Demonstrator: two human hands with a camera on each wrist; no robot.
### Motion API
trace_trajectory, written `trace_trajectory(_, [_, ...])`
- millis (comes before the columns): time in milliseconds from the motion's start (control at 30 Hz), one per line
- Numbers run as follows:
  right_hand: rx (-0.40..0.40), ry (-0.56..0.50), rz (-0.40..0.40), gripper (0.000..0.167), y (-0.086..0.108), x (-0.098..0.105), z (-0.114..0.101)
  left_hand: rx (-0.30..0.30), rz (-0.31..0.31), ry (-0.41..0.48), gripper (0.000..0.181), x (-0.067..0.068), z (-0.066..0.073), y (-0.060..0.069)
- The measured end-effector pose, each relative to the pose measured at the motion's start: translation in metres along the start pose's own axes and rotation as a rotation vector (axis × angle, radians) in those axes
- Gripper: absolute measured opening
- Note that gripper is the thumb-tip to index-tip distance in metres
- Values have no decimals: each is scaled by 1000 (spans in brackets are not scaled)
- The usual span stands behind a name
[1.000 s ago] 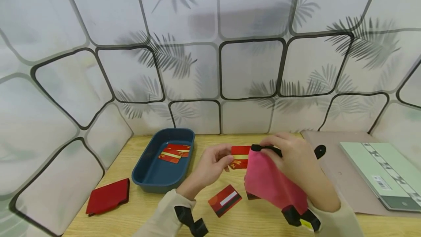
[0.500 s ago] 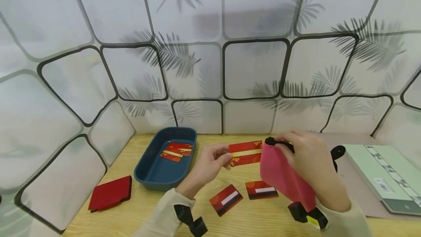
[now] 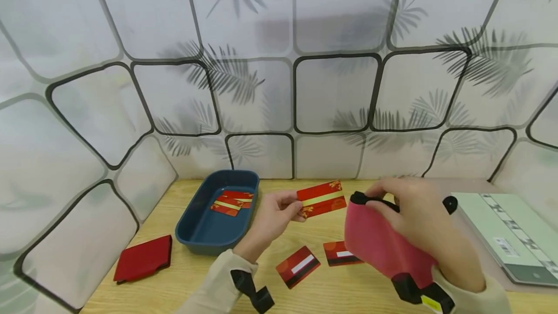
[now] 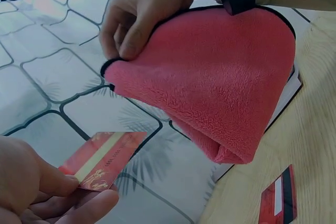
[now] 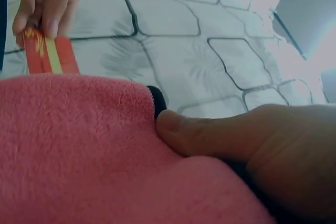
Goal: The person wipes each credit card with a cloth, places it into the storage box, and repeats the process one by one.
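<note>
My left hand (image 3: 279, 217) pinches a red bank card (image 3: 322, 199) with a yellow stripe between thumb and fingers, raised over the table. To its right, my right hand (image 3: 407, 217) grips a pink plush cloth (image 3: 370, 241) by its black-trimmed edge, and the cloth hangs down in folds. A small gap separates the card from the cloth in the head view. The left wrist view shows the held card (image 4: 107, 158) below and left of the cloth. Two more red cards lie on the wood: one face down (image 3: 298, 266), the other card (image 3: 337, 252) partly behind the cloth.
A blue tray (image 3: 185, 229) with several red cards (image 3: 231, 202) inside stands left of my left hand. A red wallet-like case (image 3: 144, 258) lies at the table's left. At the right, a pale green box (image 3: 501, 227) rests on a greyish mat (image 3: 453, 236).
My right hand has moved right with the cloth, away from the card in my left hand. The cloth's shift uncovers part of the second card on the table.
</note>
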State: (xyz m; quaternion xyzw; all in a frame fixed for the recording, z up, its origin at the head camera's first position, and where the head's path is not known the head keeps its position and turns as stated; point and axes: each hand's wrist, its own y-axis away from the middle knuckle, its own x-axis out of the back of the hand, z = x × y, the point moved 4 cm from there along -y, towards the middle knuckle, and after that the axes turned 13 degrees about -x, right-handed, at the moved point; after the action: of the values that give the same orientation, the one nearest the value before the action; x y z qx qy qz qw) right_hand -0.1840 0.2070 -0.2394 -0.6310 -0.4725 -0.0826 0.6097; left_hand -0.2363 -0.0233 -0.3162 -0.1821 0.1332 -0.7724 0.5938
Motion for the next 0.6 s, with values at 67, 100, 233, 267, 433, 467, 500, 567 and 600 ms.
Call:
trace_trajectory(67, [44, -36, -24, 26, 1, -3, -5, -1, -4, 1, 11, -1, -1, 0])
trace_trajectory(100, [60, -53, -34, 26, 2, -5, -8, -1, -8, -2, 11, -2, -2, 0])
trace_trajectory(233, [99, -140, -89, 27, 3, -17, -22, -2, -22, -22, 13, -4, -3, 0])
trace_trajectory(267, [105, -160, -105, 27, 3, -21, -25, -1, -25, -30, 14, -5, -3, 0])
trace_trajectory(433, [137, -254, -139, 27, 5, -37, -35, -13, -44, -42, 22, -8, -2, 0])
trace_trajectory(467, [139, -263, -138, 26, 5, -40, -36, -23, -55, -43, 24, -9, -1, 0])
trace_trajectory(500, [143, -271, -131, 26, 5, -42, -36, -31, -69, -45, 25, -10, 0, 1])
trace_trajectory(567, [144, -275, -118, 24, 5, -47, -37, -48, -101, -53, 25, -12, 1, 1])
trace_trajectory(600, [141, -271, -112, 23, 4, -49, -37, -56, -113, -59, 24, -13, 2, 2])
